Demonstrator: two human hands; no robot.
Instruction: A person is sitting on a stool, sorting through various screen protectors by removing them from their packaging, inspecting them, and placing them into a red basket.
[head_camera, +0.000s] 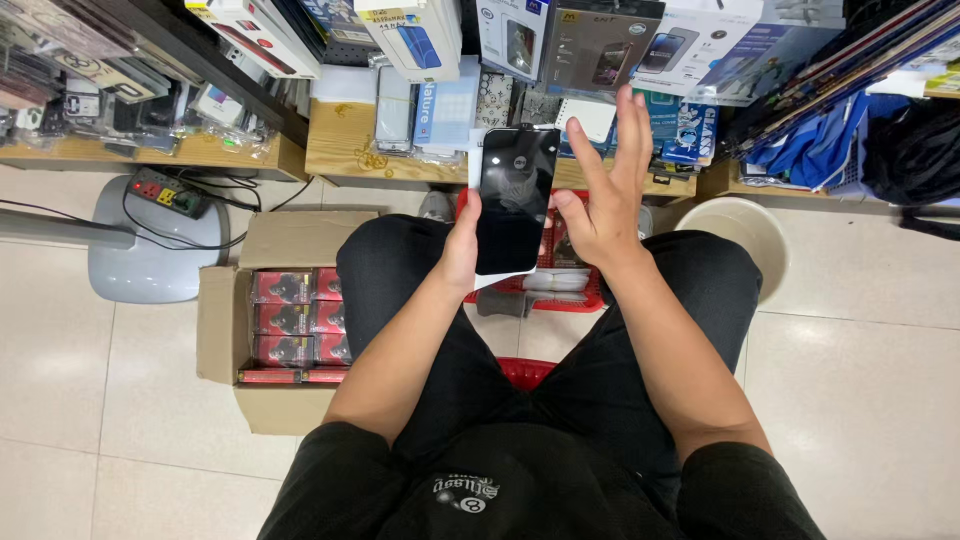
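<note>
1. While I sit with my knees apart, white and grey boxes (600, 40) with phone pictures hang above my hands, and a pale blue flat packet (447, 105) lies on the wooden shelf (335, 150) just beyond my left hand.
2. Below and left of my left hand (462, 250), an open cardboard box (262, 310) holds rows of small red packs (300, 320).
3. My left hand grips the lower left edge of a black glass panel (515, 200), fingers closed around it.
4. My right hand (605, 195) is spread wide, fingers straight up, only the thumb touching the panel's right edge.
5. That panel stands upright between my hands, long axis pointing away from me, top tipped slightly right, with a white sheet (474, 165) showing behind its left edge.
6. Under my hands sits a red basket (560, 290); right of my right hand stands a cream bucket (745, 235).
7. Pale glossy floor tiles (880, 400) lie all around, with a power strip (165, 192) on a grey base far left.
</note>
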